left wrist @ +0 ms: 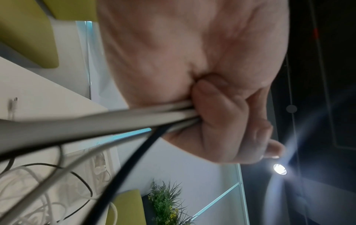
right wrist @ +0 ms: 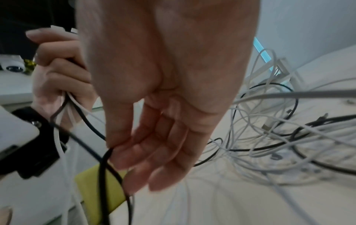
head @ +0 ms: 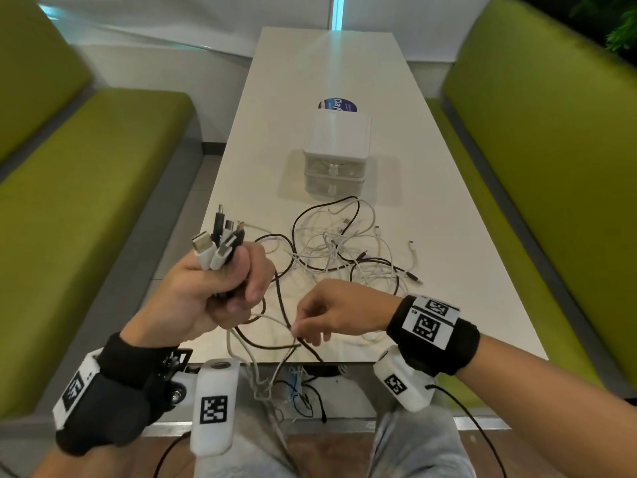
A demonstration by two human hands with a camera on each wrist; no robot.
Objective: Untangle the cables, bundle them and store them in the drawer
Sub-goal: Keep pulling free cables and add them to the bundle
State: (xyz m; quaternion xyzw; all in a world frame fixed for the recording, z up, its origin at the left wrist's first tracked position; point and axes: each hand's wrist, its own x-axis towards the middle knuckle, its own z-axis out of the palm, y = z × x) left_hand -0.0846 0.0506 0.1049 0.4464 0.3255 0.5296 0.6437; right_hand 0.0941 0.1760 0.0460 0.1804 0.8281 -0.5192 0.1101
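Note:
My left hand [head: 224,288] is raised over the near left of the white table [head: 310,81] and grips a bundle of cable ends, their black and white plugs [head: 220,239] sticking up out of the fist. In the left wrist view the fingers [left wrist: 221,114] curl round grey and black cables [left wrist: 96,121]. My right hand [head: 310,326] is lower and to the right, thumb and forefinger pinching one black strand [right wrist: 105,156] that trails from the bundle. The tangle of white and black cables [head: 344,243] lies mid-table. Behind it stands the white two-drawer unit [head: 336,157], both drawers closed.
Green upholstered benches run along the left [head: 86,167] and right [head: 551,132] of the narrow table. A round blue sticker [head: 337,105] lies behind the drawer unit. Some cable loops [head: 275,384] hang over the near table edge toward my lap.

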